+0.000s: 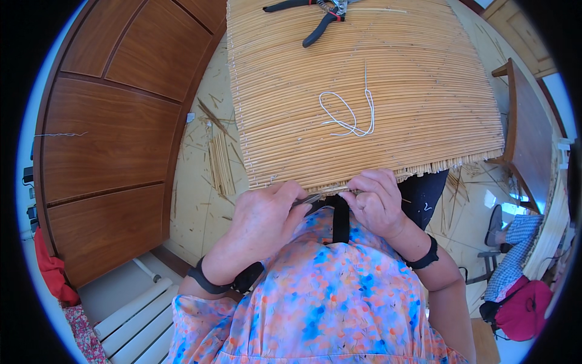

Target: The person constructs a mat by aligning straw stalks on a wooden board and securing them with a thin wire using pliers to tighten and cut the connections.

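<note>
Tan stick mat (400, 91) lay in front of the person, near edge at both hands. L hand (264, 212) pinched a small dark tool (312, 198) at that edge; R hand (376, 203) pinched the edge itself, w/ white thread (371, 110) & blk-handled pliers (327, 22) atop mat.

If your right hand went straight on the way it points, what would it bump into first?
Most likely the stick mat, at its near edge; the right hand seems to be against it, though depth is hard to judge from this view.
</note>
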`<state>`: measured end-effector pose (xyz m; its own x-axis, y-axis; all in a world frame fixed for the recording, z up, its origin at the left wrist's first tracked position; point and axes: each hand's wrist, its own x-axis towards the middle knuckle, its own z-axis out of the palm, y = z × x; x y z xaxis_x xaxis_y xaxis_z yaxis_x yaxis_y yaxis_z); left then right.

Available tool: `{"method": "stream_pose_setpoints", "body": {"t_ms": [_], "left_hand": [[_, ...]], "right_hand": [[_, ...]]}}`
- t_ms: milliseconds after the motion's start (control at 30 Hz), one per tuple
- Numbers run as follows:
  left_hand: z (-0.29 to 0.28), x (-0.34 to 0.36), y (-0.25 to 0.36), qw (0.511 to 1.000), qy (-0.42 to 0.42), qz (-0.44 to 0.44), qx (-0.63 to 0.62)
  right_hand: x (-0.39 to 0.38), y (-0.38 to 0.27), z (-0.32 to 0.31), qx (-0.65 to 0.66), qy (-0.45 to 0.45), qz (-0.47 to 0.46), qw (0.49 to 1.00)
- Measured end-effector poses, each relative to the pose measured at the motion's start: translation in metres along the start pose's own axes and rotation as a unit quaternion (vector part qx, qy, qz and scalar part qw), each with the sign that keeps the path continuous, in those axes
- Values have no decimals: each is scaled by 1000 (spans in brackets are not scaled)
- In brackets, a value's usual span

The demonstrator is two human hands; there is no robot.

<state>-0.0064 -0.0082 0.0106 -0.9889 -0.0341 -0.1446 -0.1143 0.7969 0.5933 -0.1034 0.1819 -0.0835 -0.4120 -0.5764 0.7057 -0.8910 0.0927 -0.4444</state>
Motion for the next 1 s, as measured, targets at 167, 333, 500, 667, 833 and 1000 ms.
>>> {"method": "stream_pose_setpoints", "body": {"t_ms": [167, 333, 500, 667, 833, 1000], "left_hand": [[5, 0, 0, 1000, 7, -3, 9], [6, -2, -4, 999, 26, 26, 4], [4, -1, -5, 998, 27, 43, 24], [2, 2, 3, 999, 15, 34, 31], [6, 0, -2, 998, 22, 47, 32], [4, -1, -4, 996, 33, 62, 53]], "right_hand": [[1, 0, 0, -2, 2, -3, 1000], [1, 0, 0, -2, -1, -1, 1000], [2, 0, 0, 1, -1, -1, 1000], [2, 0, 0, 3, 1, 0, 1000], [3, 0, -1, -1, -3, 0, 1000], [2, 0, 1, 2, -2, -1, 1000]]}}
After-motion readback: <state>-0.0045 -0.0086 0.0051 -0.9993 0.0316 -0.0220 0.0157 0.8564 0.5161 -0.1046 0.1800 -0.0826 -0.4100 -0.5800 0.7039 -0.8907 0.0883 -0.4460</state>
